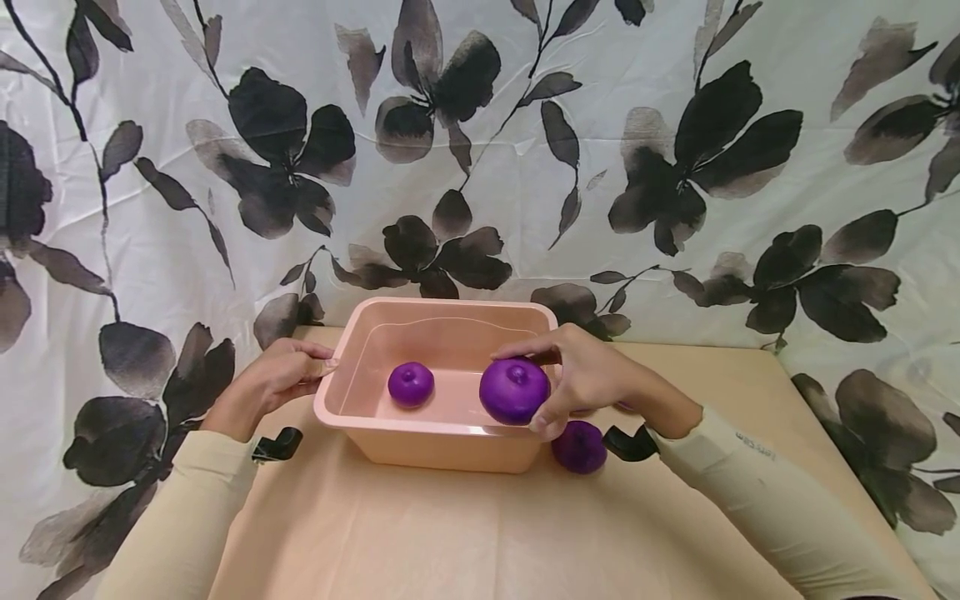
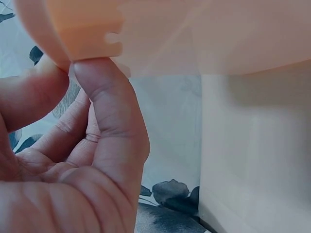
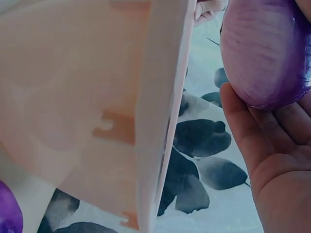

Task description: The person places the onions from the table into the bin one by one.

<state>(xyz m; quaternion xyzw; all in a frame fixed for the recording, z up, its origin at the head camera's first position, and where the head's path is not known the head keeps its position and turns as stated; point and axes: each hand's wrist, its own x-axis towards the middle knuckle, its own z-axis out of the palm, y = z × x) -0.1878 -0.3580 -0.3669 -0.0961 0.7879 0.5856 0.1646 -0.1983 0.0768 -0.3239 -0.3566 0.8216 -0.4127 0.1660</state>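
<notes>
A pale pink plastic tub (image 1: 450, 450) stands on the table. At its left rim my left hand (image 1: 281, 377) pinches the edge between thumb and fingers, seen close in the left wrist view. My right hand (image 1: 592, 367) grips a shiny purple onion (image 1: 514, 392) above the right part of the tub. The right wrist view shows this onion's streaked side (image 3: 265, 53) higher than the tub's rim (image 3: 167, 116). Inside the tub, left of centre, lies a smaller-looking purple onion (image 1: 411, 384).
Another purple onion (image 1: 579, 447) lies on the table just right of the tub, under my right wrist. Bits of more purple things show behind that hand, mostly hidden. The beige table (image 1: 480, 533) meets a floral curtain (image 1: 555, 208) behind the tub.
</notes>
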